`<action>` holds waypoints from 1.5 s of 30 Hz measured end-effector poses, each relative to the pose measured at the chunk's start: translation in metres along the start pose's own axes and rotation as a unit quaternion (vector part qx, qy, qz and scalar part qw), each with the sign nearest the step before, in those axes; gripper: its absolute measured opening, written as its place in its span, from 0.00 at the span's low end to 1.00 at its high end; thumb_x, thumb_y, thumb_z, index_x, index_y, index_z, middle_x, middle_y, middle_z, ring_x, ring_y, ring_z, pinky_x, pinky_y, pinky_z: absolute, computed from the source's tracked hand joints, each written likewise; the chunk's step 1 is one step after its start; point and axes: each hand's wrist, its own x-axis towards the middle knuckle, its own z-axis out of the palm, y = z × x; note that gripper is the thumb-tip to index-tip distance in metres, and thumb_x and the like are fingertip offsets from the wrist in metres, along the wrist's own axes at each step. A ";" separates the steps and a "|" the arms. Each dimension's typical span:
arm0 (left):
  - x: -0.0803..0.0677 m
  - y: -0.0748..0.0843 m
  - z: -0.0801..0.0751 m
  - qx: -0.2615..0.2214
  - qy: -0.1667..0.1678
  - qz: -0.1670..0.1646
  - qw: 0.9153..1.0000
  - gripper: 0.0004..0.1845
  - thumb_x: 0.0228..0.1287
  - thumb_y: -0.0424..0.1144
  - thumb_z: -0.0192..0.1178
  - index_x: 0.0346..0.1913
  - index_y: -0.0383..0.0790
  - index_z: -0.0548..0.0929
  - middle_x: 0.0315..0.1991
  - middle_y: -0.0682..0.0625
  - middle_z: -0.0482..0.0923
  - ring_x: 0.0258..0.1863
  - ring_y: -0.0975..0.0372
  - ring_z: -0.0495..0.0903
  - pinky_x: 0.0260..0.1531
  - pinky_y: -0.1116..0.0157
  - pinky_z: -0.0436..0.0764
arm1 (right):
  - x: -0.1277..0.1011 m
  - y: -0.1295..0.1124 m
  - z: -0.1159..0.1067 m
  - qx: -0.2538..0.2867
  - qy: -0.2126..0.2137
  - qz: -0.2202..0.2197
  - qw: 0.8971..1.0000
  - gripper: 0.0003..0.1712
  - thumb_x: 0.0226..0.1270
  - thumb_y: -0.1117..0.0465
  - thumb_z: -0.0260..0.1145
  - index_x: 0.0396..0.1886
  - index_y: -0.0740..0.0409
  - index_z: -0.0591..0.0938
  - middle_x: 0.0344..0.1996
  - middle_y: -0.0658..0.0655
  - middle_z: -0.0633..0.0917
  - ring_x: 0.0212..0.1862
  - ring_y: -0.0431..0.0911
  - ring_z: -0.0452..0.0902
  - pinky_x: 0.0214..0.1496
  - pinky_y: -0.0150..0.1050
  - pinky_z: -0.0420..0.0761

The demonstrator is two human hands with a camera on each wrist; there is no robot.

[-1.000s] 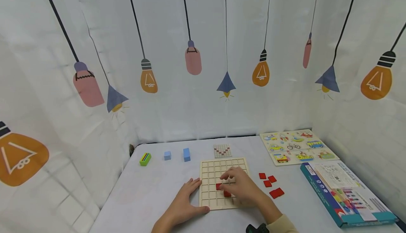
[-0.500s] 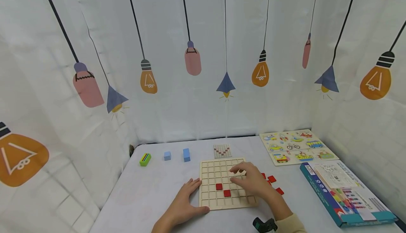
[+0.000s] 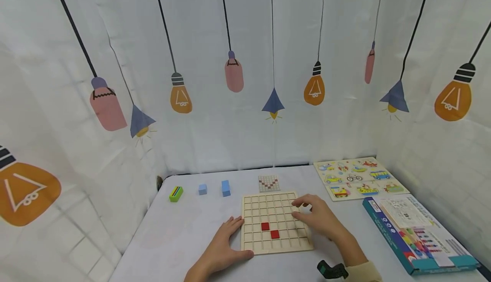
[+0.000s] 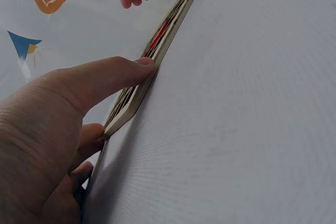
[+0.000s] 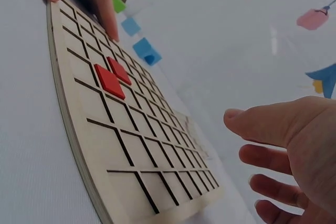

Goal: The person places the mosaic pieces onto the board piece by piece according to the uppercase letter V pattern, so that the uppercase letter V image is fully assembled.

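The left hand (image 3: 222, 248) rests flat at the near left corner of the wooden grid board (image 3: 274, 222), thumb pressing its edge. The right hand (image 3: 320, 220) hovers relaxed and holding nothing over the board's right edge. Two red tiles (image 3: 270, 230) sit in cells near the table's front edge. Keeping the board steadied seems wise.

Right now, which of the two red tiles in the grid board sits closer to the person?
The lower-right red tile; it sits one row nearer and one column right of the other red tile, touching it only corner to corner.

Pale wooden grid board (image 3: 273, 222) (two red tiles (image 3: 270, 230)).
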 end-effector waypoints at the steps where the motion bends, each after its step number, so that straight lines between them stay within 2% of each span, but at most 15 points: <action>1: 0.000 0.000 0.000 -0.001 0.000 0.000 1.000 0.58 0.51 0.68 0.83 0.84 0.51 0.73 0.87 0.53 0.66 0.91 0.42 0.53 0.84 0.26 0.57 | -0.001 0.002 -0.002 -0.003 0.001 0.000 1.000 0.17 0.71 0.53 0.82 0.57 0.46 0.92 0.53 0.45 0.91 0.60 0.49 0.81 0.59 0.46 0.83; 5: 0.000 0.000 0.000 -0.002 0.000 0.004 1.000 0.58 0.50 0.68 0.83 0.84 0.51 0.74 0.87 0.53 0.67 0.91 0.42 0.53 0.83 0.26 0.58 | -0.003 0.012 -0.010 -0.019 0.005 -0.002 1.000 0.19 0.70 0.50 0.82 0.57 0.46 0.92 0.53 0.47 0.91 0.59 0.49 0.81 0.56 0.44 0.83; 8: -0.001 -0.001 0.000 -0.001 0.001 0.005 1.000 0.58 0.50 0.68 0.83 0.83 0.51 0.74 0.87 0.53 0.67 0.91 0.42 0.54 0.83 0.26 0.58 | -0.004 0.019 -0.016 -0.027 0.009 0.006 1.000 0.18 0.71 0.50 0.82 0.58 0.44 0.92 0.54 0.45 0.90 0.60 0.49 0.81 0.58 0.45 0.84; 13: 0.000 -0.001 0.001 0.001 0.002 0.005 1.000 0.58 0.50 0.68 0.83 0.83 0.51 0.74 0.87 0.53 0.67 0.91 0.42 0.54 0.83 0.26 0.58 | -0.005 0.030 -0.024 -0.037 0.013 0.021 0.999 0.17 0.72 0.51 0.81 0.58 0.42 0.91 0.56 0.45 0.90 0.63 0.49 0.83 0.66 0.54 0.87; 17: 0.000 -0.001 0.001 0.003 0.003 0.003 1.000 0.58 0.50 0.68 0.83 0.84 0.51 0.74 0.87 0.52 0.67 0.91 0.42 0.54 0.83 0.26 0.58 | -0.006 0.038 -0.030 -0.041 0.016 0.030 0.999 0.19 0.73 0.51 0.80 0.60 0.46 0.91 0.57 0.48 0.90 0.65 0.51 0.82 0.68 0.59 0.86; 21: 0.000 -0.002 0.001 0.006 0.006 0.003 1.000 0.59 0.50 0.69 0.83 0.84 0.51 0.74 0.87 0.52 0.67 0.91 0.42 0.54 0.83 0.26 0.58 | -0.007 0.043 -0.034 -0.033 0.014 0.041 0.999 0.20 0.72 0.52 0.81 0.60 0.48 0.91 0.57 0.51 0.90 0.64 0.52 0.82 0.65 0.56 0.90; 31: 0.001 -0.004 -0.001 -0.001 0.004 0.011 1.000 0.58 0.50 0.69 0.83 0.83 0.50 0.74 0.87 0.53 0.67 0.91 0.42 0.54 0.84 0.27 0.57 | -0.006 0.055 -0.032 -0.047 0.016 0.048 0.998 0.18 0.71 0.55 0.81 0.58 0.50 0.92 0.57 0.52 0.90 0.62 0.54 0.82 0.63 0.56 0.91; 38: 0.000 -0.003 -0.001 0.002 0.001 0.007 1.000 0.58 0.50 0.70 0.83 0.84 0.51 0.74 0.87 0.53 0.67 0.91 0.42 0.54 0.84 0.26 0.58 | -0.003 0.066 -0.027 -0.046 0.011 0.051 0.998 0.18 0.70 0.56 0.82 0.57 0.50 0.92 0.56 0.52 0.90 0.60 0.51 0.84 0.63 0.56 0.90; 45: 0.000 -0.001 0.000 0.006 -0.002 -0.002 1.000 0.58 0.51 0.69 0.83 0.84 0.53 0.74 0.87 0.54 0.66 0.91 0.41 0.53 0.83 0.25 0.57 | -0.003 0.069 -0.024 -0.044 0.008 0.056 0.997 0.16 0.70 0.55 0.82 0.56 0.49 0.93 0.56 0.53 0.89 0.60 0.52 0.82 0.65 0.56 0.88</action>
